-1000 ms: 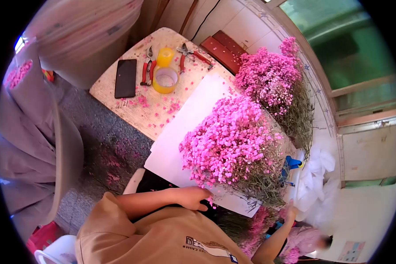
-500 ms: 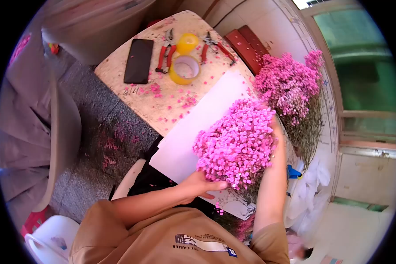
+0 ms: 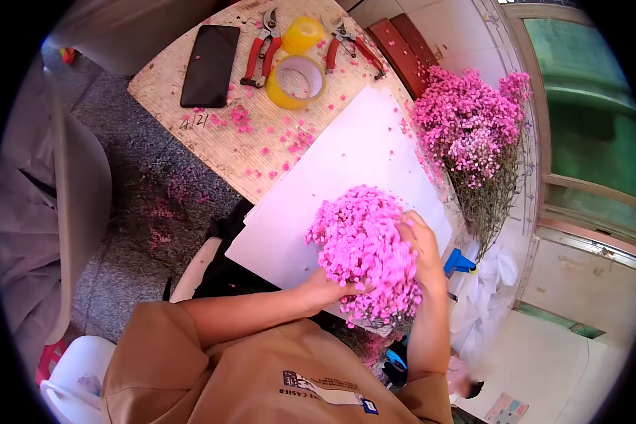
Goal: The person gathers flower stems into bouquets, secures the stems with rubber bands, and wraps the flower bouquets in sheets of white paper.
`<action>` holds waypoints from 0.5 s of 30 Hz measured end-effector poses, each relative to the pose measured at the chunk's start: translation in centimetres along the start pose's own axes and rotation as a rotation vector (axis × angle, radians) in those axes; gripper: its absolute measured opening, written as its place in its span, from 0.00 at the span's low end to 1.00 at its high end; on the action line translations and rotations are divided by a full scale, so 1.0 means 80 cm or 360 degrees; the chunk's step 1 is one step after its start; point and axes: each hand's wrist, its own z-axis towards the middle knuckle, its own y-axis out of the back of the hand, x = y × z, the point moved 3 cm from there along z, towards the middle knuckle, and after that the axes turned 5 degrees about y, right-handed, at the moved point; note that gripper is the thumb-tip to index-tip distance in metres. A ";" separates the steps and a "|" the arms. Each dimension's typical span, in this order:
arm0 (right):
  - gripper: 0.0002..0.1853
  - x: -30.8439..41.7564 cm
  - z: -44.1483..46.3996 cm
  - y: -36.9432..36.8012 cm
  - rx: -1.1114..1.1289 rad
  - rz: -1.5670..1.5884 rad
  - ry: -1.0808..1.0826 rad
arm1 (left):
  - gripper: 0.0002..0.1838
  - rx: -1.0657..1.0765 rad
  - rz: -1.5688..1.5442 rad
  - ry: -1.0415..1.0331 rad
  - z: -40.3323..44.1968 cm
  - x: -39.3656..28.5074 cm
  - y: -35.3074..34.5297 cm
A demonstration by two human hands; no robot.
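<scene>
A bunch of pink flowers [image 3: 364, 247] is held between both hands over the white paper [image 3: 290, 212]. My left hand [image 3: 325, 288] grips its lower left side, the fingertips partly under the blooms. Around the right side curls my right hand [image 3: 422, 244], its fingers bent against the flower heads. The stems are mostly hidden beneath the blooms. A second pink bunch [image 3: 466, 127] lies at the table's right edge, its stems toward the bottom.
On the wooden table [image 3: 169, 92] lie a phone [image 3: 210, 67], two red-handled pruners [image 3: 263, 53] and two yellow tape rolls [image 3: 295, 83]. Red blocks [image 3: 403, 53] rest behind. A blue tool [image 3: 460, 263] is at right, a white bucket [image 3: 78, 381] at lower left, and a person [image 3: 461, 378] beyond.
Both hands have taken hold of the near bunch and drawn it closer to the body, off the middle of the paper. The view has shifted, showing the tabletop higher up.
</scene>
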 end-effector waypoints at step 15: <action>0.29 0.009 -0.028 -0.019 0.0213 0.0410 -0.0086 | 0.37 -0.0130 -0.0160 -0.0239 -0.030 -0.011 -0.018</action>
